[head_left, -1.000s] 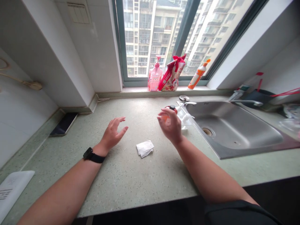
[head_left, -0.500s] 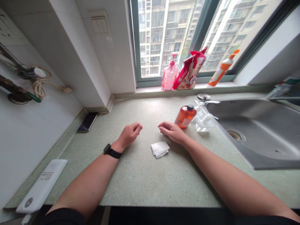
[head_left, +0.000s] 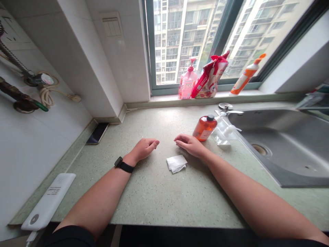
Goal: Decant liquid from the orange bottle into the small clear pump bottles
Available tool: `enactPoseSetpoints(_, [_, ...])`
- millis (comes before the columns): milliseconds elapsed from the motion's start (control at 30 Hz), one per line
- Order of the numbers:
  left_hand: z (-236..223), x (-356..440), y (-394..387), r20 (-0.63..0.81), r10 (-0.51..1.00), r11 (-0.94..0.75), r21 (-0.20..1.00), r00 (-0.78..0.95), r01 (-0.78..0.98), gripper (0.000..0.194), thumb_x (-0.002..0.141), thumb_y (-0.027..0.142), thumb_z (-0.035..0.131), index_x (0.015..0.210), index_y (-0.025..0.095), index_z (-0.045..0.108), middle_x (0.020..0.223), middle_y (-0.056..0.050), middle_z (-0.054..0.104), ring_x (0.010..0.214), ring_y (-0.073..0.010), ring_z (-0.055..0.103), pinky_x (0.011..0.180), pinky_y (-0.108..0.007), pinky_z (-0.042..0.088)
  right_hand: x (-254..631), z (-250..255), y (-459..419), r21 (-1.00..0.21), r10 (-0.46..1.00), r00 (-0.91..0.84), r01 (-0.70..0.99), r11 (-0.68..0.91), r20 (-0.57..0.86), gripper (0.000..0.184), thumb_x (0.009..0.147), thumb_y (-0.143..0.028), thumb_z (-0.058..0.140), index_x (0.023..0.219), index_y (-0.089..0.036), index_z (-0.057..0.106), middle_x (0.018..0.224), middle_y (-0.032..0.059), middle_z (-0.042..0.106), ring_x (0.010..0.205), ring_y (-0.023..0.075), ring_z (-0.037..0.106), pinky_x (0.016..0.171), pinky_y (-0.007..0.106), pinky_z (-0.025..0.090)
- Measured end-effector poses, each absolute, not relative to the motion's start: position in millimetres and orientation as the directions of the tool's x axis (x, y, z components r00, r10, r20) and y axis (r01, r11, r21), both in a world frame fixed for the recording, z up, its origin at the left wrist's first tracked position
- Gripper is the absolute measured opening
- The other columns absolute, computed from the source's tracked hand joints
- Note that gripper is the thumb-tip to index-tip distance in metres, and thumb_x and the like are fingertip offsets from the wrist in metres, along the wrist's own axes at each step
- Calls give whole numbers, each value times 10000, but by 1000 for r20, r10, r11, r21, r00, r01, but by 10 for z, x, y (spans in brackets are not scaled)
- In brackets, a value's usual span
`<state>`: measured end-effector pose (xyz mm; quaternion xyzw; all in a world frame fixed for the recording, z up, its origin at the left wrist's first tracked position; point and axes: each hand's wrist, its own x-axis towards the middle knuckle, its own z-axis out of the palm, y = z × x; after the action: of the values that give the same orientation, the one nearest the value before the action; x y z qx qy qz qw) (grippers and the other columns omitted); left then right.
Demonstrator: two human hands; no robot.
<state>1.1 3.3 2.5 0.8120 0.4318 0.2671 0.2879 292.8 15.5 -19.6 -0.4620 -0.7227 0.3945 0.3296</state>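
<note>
My left hand (head_left: 145, 149), with a black watch (head_left: 123, 164) on the wrist, rests on the speckled green counter (head_left: 149, 199). Its fingers are curled closed and nothing shows in them. Opposite it, my right hand (head_left: 189, 144) lies on its side with loosely bent fingers, a gap between them and the thumb, holding nothing. Between my forearms lies a folded white tissue (head_left: 177, 163), just below the right hand and apart from it. Behind the right wrist stands an orange bottle (head_left: 205, 128) with a black cap.
Clear plastic pump bottles (head_left: 223, 132) stand beside the steel sink (head_left: 288, 144) at right. A phone (head_left: 97, 133) and a white power bank (head_left: 48, 200) lie at left. On the windowsill are a pink pump bottle (head_left: 187, 85), a red bag (head_left: 210, 79) and an orange-white bottle (head_left: 245, 78).
The fingers of my left hand have curled in a little more. My right hand keeps its pose. The whole view has shifted slightly.
</note>
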Motion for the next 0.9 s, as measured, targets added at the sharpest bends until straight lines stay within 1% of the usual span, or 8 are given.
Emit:
enactPoseSetpoints(233, [10,7,51,133,862,-440,677,489,591,525,1069,554,413,713,201,566,661,11,613,650,-163,550,668,-315,355,2927,-202,152,-850,923,-368,445,280,111,286,929,-487,647,963,-218,738,866,32,750,810,203,664,770,354,511])
enactPoseSetpoints(467, [4,8,48,130,864,-439,668,487,601,519,1067,560,423,720,202,567,668,5,620,652,-166,555,670,-318,361,2924,-201,148,-838,920,-376,464,288,108,283,932,-483,634,970,-222,736,880,37,750,816,206,666,782,361,505])
enactPoseSetpoints(667, [-9,4,55,139,863,-446,661,486,603,516,1072,561,422,733,204,576,681,2,642,661,-171,571,675,-319,373,2917,-195,140,-818,913,-393,485,308,110,258,935,-453,633,971,-220,737,867,34,751,796,200,656,754,350,498])
enactPoseSetpoints(767, [-12,3,57,149,861,-452,660,486,600,513,1073,556,427,732,204,580,679,3,642,662,-172,573,676,-316,380,2916,-188,140,-804,906,-408,498,326,115,228,945,-417,632,980,-220,740,908,47,772,825,208,676,767,355,513])
enactPoseSetpoints(900, [-16,5,60,151,863,-455,647,482,612,514,1072,559,429,730,205,578,670,6,629,649,-168,560,666,-316,371,2913,-176,145,-770,897,-424,527,360,129,175,957,-359,642,994,-226,749,992,68,801,901,224,709,825,377,542])
